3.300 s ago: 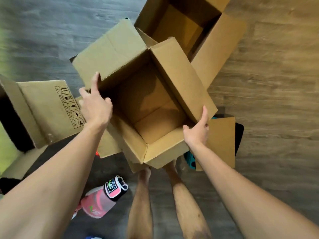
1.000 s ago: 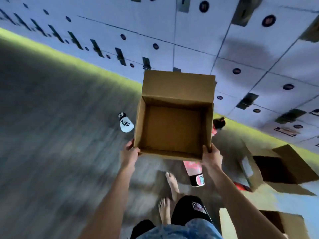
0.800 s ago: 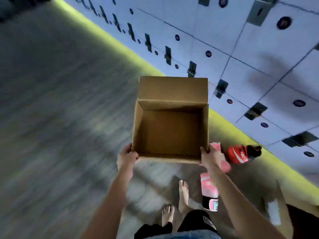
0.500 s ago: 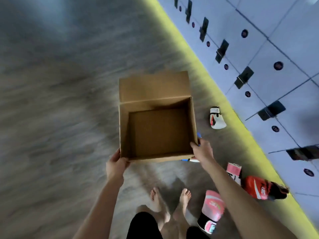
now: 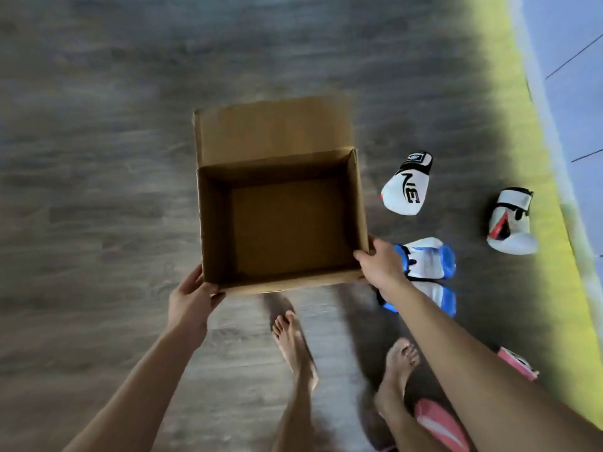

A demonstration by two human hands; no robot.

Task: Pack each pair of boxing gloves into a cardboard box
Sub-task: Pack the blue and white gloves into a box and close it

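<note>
Two near corners of the empty box (image 5: 212, 223) are clasped, one by the left hand (image 5: 191, 298), one by the right hand (image 5: 378, 267). White gloves (image 5: 406, 190) and blue gloves (image 5: 427, 261) lie on the floor to its right. Such a corner hold could slip, dropping it onto them.

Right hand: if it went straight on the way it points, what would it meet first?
The box: the right hand grips its near right corner, pointing across the open top. Past that, probably the left wall; depth is unclear.
</note>
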